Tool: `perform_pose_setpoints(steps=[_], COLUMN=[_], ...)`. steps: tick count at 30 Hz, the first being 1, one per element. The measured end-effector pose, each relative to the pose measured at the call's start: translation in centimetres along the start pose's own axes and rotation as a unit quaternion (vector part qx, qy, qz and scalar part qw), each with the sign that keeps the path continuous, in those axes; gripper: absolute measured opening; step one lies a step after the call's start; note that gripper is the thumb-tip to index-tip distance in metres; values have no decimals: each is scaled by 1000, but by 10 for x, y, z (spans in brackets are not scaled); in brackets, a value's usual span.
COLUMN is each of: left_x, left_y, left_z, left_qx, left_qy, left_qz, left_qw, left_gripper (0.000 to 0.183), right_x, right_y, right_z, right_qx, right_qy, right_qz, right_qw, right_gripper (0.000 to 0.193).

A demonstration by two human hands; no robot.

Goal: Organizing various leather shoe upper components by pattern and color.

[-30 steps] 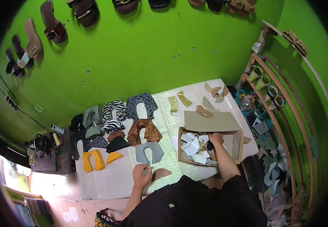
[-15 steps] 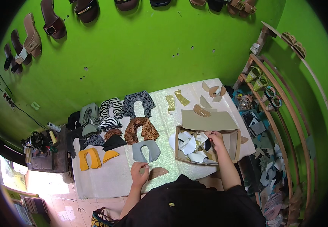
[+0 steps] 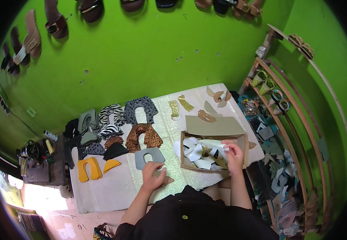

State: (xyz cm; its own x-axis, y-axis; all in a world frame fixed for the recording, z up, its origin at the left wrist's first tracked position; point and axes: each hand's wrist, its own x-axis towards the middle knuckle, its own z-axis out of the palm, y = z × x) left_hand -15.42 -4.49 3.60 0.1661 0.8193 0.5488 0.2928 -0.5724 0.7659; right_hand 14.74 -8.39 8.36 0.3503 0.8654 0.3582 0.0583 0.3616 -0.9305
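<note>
My right hand (image 3: 235, 157) is over the right part of an open cardboard box (image 3: 243, 140). Its fingers pinch the end of a white piece of material (image 3: 212, 144) stretching over the scraps. White, gold and dark cut scraps (image 3: 196, 151) fill the box's left part. My left hand (image 3: 153, 177) hovers at the near edge of a grey U-shaped cut piece (image 3: 148, 156), thumb and fingers apart, seemingly holding nothing. Beneath and beside that hand lies a brown curved piece (image 3: 167, 181), partly hidden.
Stacks of cut pieces lie left on the table (image 3: 113, 192): leopard-print (image 3: 151, 138), zebra-print (image 3: 116, 112) and yellow (image 3: 90, 170). Gold strips (image 3: 186, 103) and tan pieces (image 3: 207, 116) lie farther back. A sewing machine (image 3: 32, 150) stands left, a wooden shoe rack (image 3: 277, 86) right.
My right hand has come up a little from the box with a white piece between its fingers. My left hand has moved slightly right, and its fingers now spread toward the grey piece.
</note>
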Motion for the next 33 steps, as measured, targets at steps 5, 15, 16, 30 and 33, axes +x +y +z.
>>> perform_pose_setpoints(steps=[5,15,16,30,33], left_x=[23,-23,-24,-21,-22], left_y=[45,17,12,11,14], left_z=[-6,-25,-27,-62,-69], left_qx=[20,-286,-285,20,60], left_qy=[35,21,22,28,-19], left_qz=[118,-344,-343,-108,-54], left_qw=[992,894,895,994,997], left_gripper=[31,20,20,22,12], right_x=[-11,-40,-40,-48,-49], right_y=[-14,-2,-2,11,23], right_z=[52,144,148,152,149], right_qx=[-29,-32,-120,-121,-19], right_qy=[-158,-249,-279,-371,-334], right_qz=[4,112,110,180,258], right_qw=[987,962,946,903,906], right_gripper=[26,31,29,24,26])
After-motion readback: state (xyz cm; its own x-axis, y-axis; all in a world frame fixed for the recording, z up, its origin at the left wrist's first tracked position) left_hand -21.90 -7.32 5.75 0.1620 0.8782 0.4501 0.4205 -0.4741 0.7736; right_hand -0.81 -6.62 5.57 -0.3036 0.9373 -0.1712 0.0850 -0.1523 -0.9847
